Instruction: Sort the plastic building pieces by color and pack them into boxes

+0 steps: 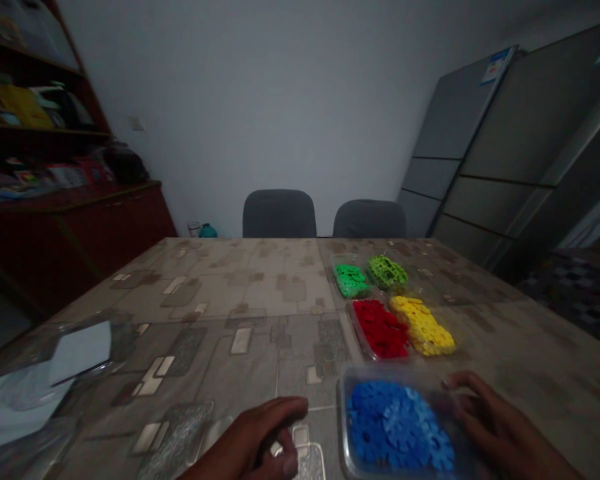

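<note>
A clear plastic container [347,440] of blue snowflake-shaped plastic pieces [400,427] stands at the table's near edge, cut off by the bottom of the view. My right hand [500,427] is at its right side, bent fingers on the rim; the thumb is not clear to see. Left of the container, apart from it, my left hand [260,440] hovers with curved, parted fingers and holds nothing. Just beyond lie containers with red pieces [380,330] and yellow pieces [423,325]. Behind those are green pieces [351,280] and yellow-green pieces [387,272].
A patterned cloth covers the table [220,280]. Clear plastic packaging with white sheets [83,347] lies at the left edge. Two grey chairs [279,213] stand across the table. Shelves [35,127] are at the left, a grey refrigerator [455,120] at the right.
</note>
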A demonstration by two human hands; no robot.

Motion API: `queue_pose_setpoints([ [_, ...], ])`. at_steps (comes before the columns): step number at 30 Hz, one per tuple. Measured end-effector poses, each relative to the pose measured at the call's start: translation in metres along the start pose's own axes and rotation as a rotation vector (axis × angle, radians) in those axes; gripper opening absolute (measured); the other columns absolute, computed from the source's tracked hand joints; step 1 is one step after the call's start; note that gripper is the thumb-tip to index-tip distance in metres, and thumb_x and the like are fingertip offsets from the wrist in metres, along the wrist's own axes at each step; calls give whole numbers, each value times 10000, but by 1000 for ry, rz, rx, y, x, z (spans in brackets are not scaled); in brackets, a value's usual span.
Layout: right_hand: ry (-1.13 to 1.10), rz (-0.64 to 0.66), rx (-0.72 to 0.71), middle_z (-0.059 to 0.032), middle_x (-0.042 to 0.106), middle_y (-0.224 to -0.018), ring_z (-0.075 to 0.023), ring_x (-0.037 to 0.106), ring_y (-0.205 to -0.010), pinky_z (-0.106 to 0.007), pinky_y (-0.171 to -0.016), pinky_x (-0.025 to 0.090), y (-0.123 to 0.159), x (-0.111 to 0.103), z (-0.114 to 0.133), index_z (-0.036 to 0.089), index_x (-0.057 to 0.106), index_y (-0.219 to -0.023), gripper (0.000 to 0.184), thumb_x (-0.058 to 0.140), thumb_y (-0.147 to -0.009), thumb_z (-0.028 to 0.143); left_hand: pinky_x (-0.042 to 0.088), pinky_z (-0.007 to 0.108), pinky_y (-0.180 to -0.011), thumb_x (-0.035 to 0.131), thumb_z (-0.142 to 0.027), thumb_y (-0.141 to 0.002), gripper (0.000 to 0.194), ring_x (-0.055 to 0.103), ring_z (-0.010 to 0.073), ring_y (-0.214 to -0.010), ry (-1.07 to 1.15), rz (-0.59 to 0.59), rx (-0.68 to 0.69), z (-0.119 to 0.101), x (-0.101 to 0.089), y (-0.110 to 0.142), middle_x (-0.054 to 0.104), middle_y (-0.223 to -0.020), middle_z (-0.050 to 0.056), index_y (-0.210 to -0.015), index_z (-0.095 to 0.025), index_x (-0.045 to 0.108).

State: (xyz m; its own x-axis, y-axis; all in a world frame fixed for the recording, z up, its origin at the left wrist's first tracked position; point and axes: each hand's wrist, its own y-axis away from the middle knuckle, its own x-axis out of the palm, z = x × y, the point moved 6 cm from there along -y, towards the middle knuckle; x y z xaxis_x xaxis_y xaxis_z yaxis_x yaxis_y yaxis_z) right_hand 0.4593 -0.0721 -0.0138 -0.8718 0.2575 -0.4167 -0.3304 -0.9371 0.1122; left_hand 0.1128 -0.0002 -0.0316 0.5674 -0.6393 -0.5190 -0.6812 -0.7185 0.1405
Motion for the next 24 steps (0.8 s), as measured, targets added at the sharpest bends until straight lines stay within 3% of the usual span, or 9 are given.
queue_pose_setpoints([
  [4, -140, 151, 31, 27, 682, -701, -101, 515, -337, -208, -336, 311, -5, 41, 5, 276, 512, -1060, 402, 638, -845, 590, 585, 408, -825, 541, -576, -931, 675, 687, 266, -925, 216, -25, -64, 15, 8, -6, 704, -1180, 115, -1520, -284, 386],
  [6, -190, 225, 26, 51, 659, -625, -97, 515, -312, -202, -343, 324, -10, 59, 8, 273, 494, -1056, 427, 652, -840, 606, 590, 386, -728, 536, -644, -905, 814, 685, 248, -808, 363, -21, -39, 17, 11, -10, 712, -1130, 134, -1564, -244, 274],
  [8, -234, 294, 56, 70, 636, -566, -112, 537, -308, -200, -341, 349, -14, 74, 9, 271, 479, -1075, 476, 666, -822, 628, 584, 356, -668, 546, -664, -893, 859, 678, 229, -771, 473, -29, -46, 18, 12, -13, 680, -1235, 153, -1578, -271, 207],
  [11, -272, 384, 132, 61, 652, -553, -156, 618, -357, -202, -339, 402, -18, 92, 9, 257, 461, -1184, 554, 644, -832, 644, 577, 346, -655, 569, -661, -887, 795, 676, 191, -754, 615, -113, -105, 20, 7, -15, 439, -1550, 163, -1544, -331, 266],
  [13, -268, 431, 153, 30, 681, -550, -184, 666, -405, -212, -358, 448, -21, 100, 9, 225, 431, -1294, 625, 605, -863, 643, 570, 349, -649, 599, -648, -878, 766, 673, 165, -707, 709, -155, -130, 24, 3, -14, 312, -1624, 171, -1513, -323, 320],
  [18, -216, 559, 135, -11, 698, -545, -233, 722, -490, -264, -418, 531, -27, 119, 13, 139, 334, -1438, 801, 597, -874, 644, 524, 291, -565, 681, -531, -868, 731, 653, 137, -656, 819, -244, -168, 37, -9, -8, 318, -1610, 200, -1482, -291, 365],
  [24, -369, 608, 137, -52, 729, -809, -190, 719, -527, -294, -500, 589, -20, 148, 50, 145, 228, -1458, 911, 693, -814, 592, 481, 250, -481, 664, -423, -877, 722, 600, 78, -541, 845, -382, -206, 47, -34, 11, 362, -1580, 205, -1504, -273, 337],
])
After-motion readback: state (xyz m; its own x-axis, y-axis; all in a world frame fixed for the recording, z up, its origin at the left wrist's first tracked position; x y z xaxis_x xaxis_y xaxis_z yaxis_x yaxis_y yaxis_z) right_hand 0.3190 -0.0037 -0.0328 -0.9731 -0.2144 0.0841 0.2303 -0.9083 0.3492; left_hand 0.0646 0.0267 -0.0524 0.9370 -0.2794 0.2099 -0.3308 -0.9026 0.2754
